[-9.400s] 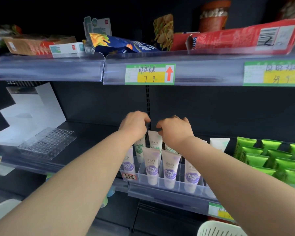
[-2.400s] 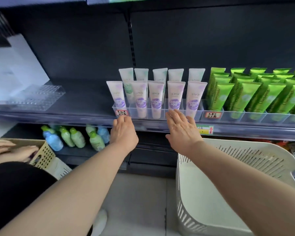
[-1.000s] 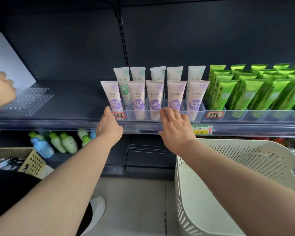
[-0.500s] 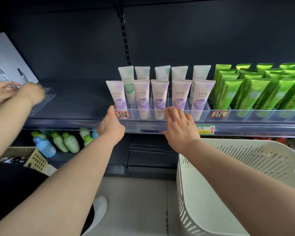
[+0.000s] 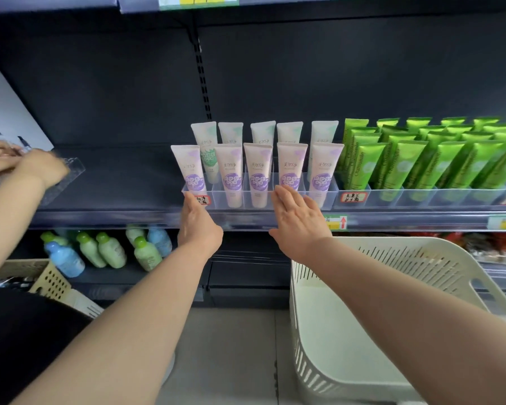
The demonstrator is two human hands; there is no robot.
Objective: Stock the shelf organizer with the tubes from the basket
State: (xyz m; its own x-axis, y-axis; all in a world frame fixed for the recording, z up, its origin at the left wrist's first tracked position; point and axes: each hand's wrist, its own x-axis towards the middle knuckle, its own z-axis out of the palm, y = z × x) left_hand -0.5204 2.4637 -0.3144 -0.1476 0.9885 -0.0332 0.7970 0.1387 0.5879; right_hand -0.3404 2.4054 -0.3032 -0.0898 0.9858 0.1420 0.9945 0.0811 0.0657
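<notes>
The organizer stands at the front edge of the shelf, at 12 o'clock from both hands. Ten tubes stand upright in it, in two rows of five. The left hand has straight fingers, and their tips touch the organizer's front wall at its 9 o'clock end, beside a red label. The right hand is flat and open too, with its fingertips on the front wall nearer the 3 o'clock end. Neither hand holds anything.

The basket is at 5 o'clock, and the part of it in view shows no tubes. So I judge that the filling is finished and the step in hand is to set the organizer in its place.

At 3 o'clock, green tubes fill a neighbouring row. The next move probably calls for equal pressure from both hands, so the organizer slides straight, does not turn, and the tubes do not tip.
</notes>
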